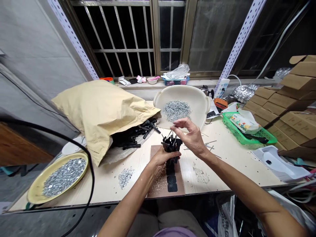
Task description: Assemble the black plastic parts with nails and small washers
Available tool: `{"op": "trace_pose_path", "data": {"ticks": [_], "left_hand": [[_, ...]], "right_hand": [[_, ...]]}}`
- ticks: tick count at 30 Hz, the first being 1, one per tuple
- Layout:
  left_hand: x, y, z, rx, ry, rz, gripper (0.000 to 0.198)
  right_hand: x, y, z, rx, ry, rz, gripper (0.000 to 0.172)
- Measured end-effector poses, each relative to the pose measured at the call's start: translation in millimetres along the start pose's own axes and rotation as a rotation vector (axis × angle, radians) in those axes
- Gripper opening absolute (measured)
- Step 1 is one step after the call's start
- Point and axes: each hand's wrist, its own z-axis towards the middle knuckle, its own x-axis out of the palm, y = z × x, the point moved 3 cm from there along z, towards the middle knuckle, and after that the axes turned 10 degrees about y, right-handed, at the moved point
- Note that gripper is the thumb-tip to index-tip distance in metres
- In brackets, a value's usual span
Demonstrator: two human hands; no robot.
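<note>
My left hand [161, 157] is wrapped round a bundle of black plastic parts [171, 142], held upright above a brown board. Thin metal pieces stick out of the top of the bundle. Just above it, the thumb and fingers of my right hand [189, 133] pinch a long thin screw [170, 133], which slants down toward the parts. Its lower end is hard to make out among the black tops. Behind my hands, a heap of long silver screws [176, 110] lies in a white basin [198, 98].
A paper sack [98, 108] at left spills black plastic parts [145, 129]. Nearer are a yellow dish [34, 192] of small metal pieces and a loose pile [125, 177]. Loose screws [209, 144], a green basket [228, 126] and cardboard boxes [296, 121] are at right. A black cable [92, 171] crosses the left side.
</note>
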Motion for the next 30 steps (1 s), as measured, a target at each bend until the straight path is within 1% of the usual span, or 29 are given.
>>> {"op": "trace_pose_path", "data": {"ticks": [6, 9, 11, 13, 14, 15, 16, 17, 18, 19, 20, 22, 24, 25, 27, 29, 30], "left_hand": [[-1.7, -6.9, -0.2, -0.002, -0.028, 0.022, 0.041], [-4.1, -10.1, 1.5, 0.024, -0.019, 0.041, 0.043], [-6.8, -13.4, 0.6, 0.042, -0.017, 0.043, 0.043], [-9.6, -17.1, -1.5, 0.046, -0.001, 0.044, 0.041], [-10.7, -18.9, -2.5, 0.044, 0.017, 0.046, 0.040], [-11.4, -20.5, -3.2, 0.043, 0.044, 0.049, 0.040], [-11.6, -21.8, -3.5, 0.041, 0.080, 0.052, 0.040], [-11.2, -22.5, -3.2, 0.035, 0.126, 0.054, 0.040], [-10.3, -22.7, -2.4, 0.026, 0.177, 0.051, 0.040], [-9.2, -22.4, -1.1, 0.014, 0.224, 0.045, 0.040], [-8.0, -21.7, 0.5, -0.001, 0.261, 0.036, 0.041], [-5.6, -20.2, 4.2, -0.026, 0.283, 0.026, 0.044], [-3.4, -20.0, 7.7, -0.023, 0.222, 0.069, 0.048], [-2.3, -20.8, 9.1, -0.009, 0.159, 0.123, 0.049], [-0.8, -24.5, 10.8, 0.043, -0.027, 0.276, 0.052], [0.9, -29.1, 11.2, 0.095, -0.218, 0.421, 0.053], [1.9, -31.0, 11.6, 0.115, -0.290, 0.472, 0.053]], "right_hand": [[12.0, -8.7, -4.1, -0.002, 0.147, -0.030, 0.014], [10.4, -7.5, -6.8, -0.021, 0.183, -0.079, 0.016], [2.2, -10.6, -9.6, 0.007, 0.126, -0.091, 0.025], [-8.3, -21.7, -15.8, 0.129, 0.017, -0.028, 0.033], [-11.0, -30.0, -20.5, 0.218, 0.002, 0.039, 0.036], [-10.4, -38.8, -26.0, 0.306, 0.041, 0.126, 0.036], [-6.2, -46.9, -32.1, 0.384, 0.140, 0.228, 0.036], [0.7, -53.2, -38.6, 0.440, 0.270, 0.334, 0.036], [8.4, -57.4, -44.9, 0.472, 0.391, 0.437, 0.034], [15.6, -60.0, -50.2, 0.485, 0.472, 0.527, 0.032], [21.6, -61.4, -53.9, 0.487, 0.503, 0.602, 0.031], [30.2, -62.5, -56.4, 0.487, 0.471, 0.711, 0.031], [35.0, -62.4, -54.9, 0.494, 0.411, 0.788, 0.032], [36.0, -62.3, -53.5, 0.499, 0.380, 0.816, 0.031], [36.1, -62.2, -50.8, 0.512, 0.298, 0.834, 0.028], [35.6, -61.4, -49.3, 0.512, 0.219, 0.796, 0.022], [36.0, -60.8, -49.1, 0.507, 0.184, 0.766, 0.018]]}}
